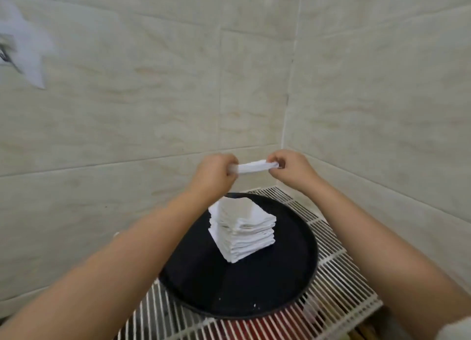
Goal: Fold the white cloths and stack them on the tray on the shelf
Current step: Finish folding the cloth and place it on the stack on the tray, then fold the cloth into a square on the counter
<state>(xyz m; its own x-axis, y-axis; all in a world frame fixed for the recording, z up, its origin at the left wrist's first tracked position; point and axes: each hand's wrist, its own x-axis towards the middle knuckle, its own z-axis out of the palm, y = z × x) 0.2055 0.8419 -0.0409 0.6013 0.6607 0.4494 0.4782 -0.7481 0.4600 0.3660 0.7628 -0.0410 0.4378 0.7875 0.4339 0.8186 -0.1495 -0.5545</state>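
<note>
Both arms reach forward, raised. The left hand and right hand each pinch one end of a bunched white cloth, held level above the stack of folded cloths on the round black tray.

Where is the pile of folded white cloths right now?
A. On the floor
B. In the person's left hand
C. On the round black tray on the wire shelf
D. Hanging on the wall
C: the pile of folded cloths sits on the round black tray, which rests on the white wire shelf, while the left hand and right hand hold one more cloth stretched between them above it.
</note>
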